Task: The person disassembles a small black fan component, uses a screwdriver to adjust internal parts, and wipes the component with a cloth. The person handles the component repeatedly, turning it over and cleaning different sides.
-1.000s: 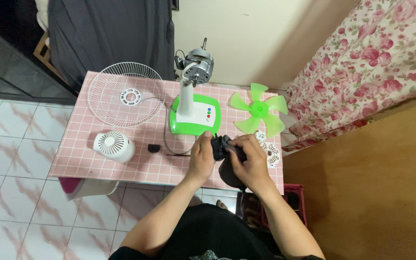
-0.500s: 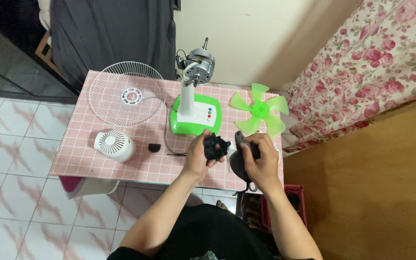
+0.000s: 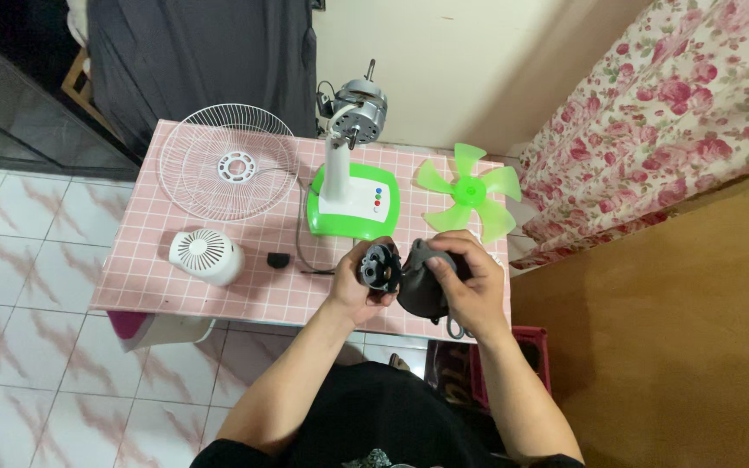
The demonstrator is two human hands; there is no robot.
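I have two dark pieces in hand above the near edge of the counter [image 3: 175, 286]. The left hand [image 3: 353, 290] has its grip closed around a small round black part [image 3: 381, 266] with openings in its face, turned toward the camera. The right hand [image 3: 470, 290] has its grip wrapped over a larger dark grey rounded housing [image 3: 422, 290], fingers curled across its top. The two pieces sit just beside each other, edges close; whether they actually touch I cannot tell.

I judge this to be a step of working the two pieces against one another, either apart or together. The next move calls for keeping both faces lined up and both grips firm, since neither piece rests on anything.

Farther out on the pink-checked counter stands the green-and-white fan base [image 3: 353, 204] with its bare motor [image 3: 357, 104] on top of the post. A green fan blade [image 3: 470, 192] lies flat to its right, a white wire grille [image 3: 229, 172] to its left. A white vented cover [image 3: 205, 256] and a small black cap [image 3: 278, 259] lie nearer the left hand. A thin dark cord runs toward the pieces and could snag. A flowered cloth [image 3: 678, 113] hangs at the right.
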